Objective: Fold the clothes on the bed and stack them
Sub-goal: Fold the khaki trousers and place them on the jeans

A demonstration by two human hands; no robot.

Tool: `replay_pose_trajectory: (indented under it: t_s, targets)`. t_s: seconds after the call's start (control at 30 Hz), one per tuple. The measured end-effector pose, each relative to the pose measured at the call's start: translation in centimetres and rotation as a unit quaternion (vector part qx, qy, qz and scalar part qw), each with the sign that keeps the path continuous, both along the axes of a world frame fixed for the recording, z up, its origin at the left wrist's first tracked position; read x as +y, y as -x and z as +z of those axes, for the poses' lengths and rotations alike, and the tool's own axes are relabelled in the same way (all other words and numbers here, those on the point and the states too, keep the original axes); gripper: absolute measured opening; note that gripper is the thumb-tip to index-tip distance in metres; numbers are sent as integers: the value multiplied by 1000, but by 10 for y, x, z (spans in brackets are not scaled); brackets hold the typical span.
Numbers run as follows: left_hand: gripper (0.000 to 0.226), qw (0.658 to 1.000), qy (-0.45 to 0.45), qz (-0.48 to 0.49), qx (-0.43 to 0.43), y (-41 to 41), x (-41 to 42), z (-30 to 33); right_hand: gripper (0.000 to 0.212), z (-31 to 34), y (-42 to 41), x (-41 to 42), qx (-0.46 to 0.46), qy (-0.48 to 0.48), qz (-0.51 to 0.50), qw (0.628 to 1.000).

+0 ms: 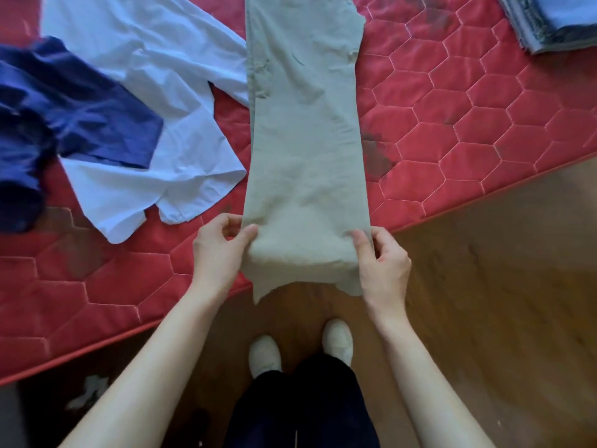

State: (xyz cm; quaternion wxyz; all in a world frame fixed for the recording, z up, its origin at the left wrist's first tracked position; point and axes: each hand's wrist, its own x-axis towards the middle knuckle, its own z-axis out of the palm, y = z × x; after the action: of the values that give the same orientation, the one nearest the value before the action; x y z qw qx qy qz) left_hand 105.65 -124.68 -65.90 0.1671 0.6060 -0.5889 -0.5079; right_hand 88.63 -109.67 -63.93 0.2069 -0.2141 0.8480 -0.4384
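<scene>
A long sage-green garment [305,130], folded lengthwise into a narrow strip, lies across the red quilted mattress [468,130], and its near end hangs past the bed's corner. My left hand [219,250] pinches the near left edge of the strip. My right hand [381,257] pinches the near right edge. A light blue shirt [155,92] lies spread out to the left. A dark blue garment [64,121] lies crumpled on top of the shirt at the far left. A stack of folded clothes [552,21] sits at the top right corner.
The mattress corner points toward me, with wooden floor [500,302] below and to the right of it. My feet in white shoes [300,347] stand at the corner. Dark stains mark the mattress right of the green strip.
</scene>
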Motion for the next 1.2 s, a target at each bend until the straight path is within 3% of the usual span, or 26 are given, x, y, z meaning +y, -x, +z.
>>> replay_pose_trajectory:
  t_s: [0.1,0.2,0.3,0.5,0.6,0.73,0.97,1.1,1.2]
  targets:
    - [5,997,-44,-2,-68,-1,18,-26,21,-30,-10,7,-46,-141,5,989]
    - [23,985,-87,-21,-146,0,26,-49,19,-60,-12,14,-98,-240,22,966]
    - [22,987,-71,-31,-144,4,20,-58,19,-67,-6,8,-79,-225,10,971]
    - [17,996,-56,44,-43,31,-4,-57,20,-68,13,-25,-48,-177,-7,983]
    - [8,994,-22,53,-90,31,-8,-61,16,-73,17,-26,-12,-189,-32,981]
    - [15,990,-25,0,-137,26,-3,-71,16,-85,13,-15,-21,-229,-34,973]
    - [21,992,5,22,-121,48,-39,-76,18,-90,31,-49,19,-198,-23,980]
    - [16,981,23,-10,-194,56,-48,-78,13,-98,37,-56,56,-226,-34,972]
    - [26,977,69,-33,-199,58,-46,-76,31,-99,38,-59,69,-214,-11,974]
